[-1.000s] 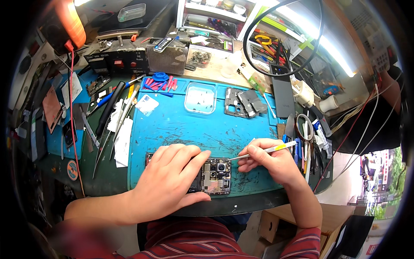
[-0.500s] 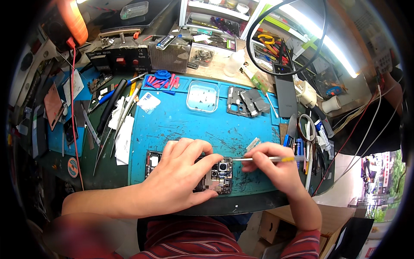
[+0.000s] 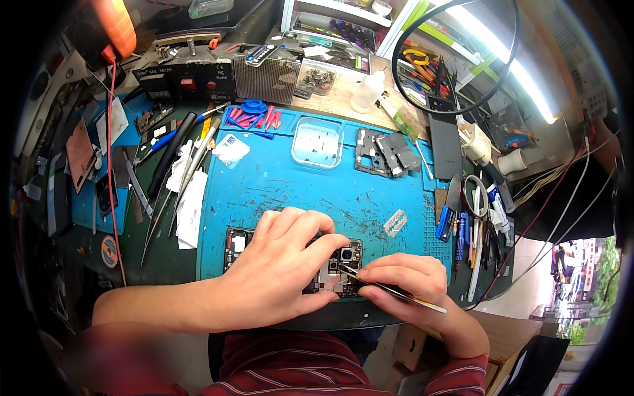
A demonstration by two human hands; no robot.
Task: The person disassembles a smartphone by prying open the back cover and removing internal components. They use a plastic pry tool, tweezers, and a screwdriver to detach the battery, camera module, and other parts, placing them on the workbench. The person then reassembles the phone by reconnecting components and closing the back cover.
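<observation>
On the blue mat (image 3: 264, 178), near its front edge, lies an opened phone (image 3: 239, 241) with its circuit board and camera modules (image 3: 346, 254) bare. My left hand (image 3: 284, 264) arches over its middle, gripping it with the thumb at the near edge and fingers at the far one; much of the phone is hidden beneath. A slim silver tool with a yellow part (image 3: 413, 300) is pinched in my right hand (image 3: 406, 284). Its tip rests at or just above the board below the cameras; the exact kind of tool is unclear. Behind the right hand lies a razor blade (image 3: 395, 223).
A clear plastic tray (image 3: 317, 143) with small dark bits stands farther back, beside removed phone parts (image 3: 380, 155). Screwdrivers and pens (image 3: 465, 237) crowd the right edge. At left lie a black-handled tool (image 3: 173, 155), tweezers and white paper (image 3: 191, 211). A red cable (image 3: 113, 165) hangs there.
My right hand has moved left and nearer to me. The tool's tip has gone from the phone's right edge onto the board, and its handle now slants toward me. My left hand stays put.
</observation>
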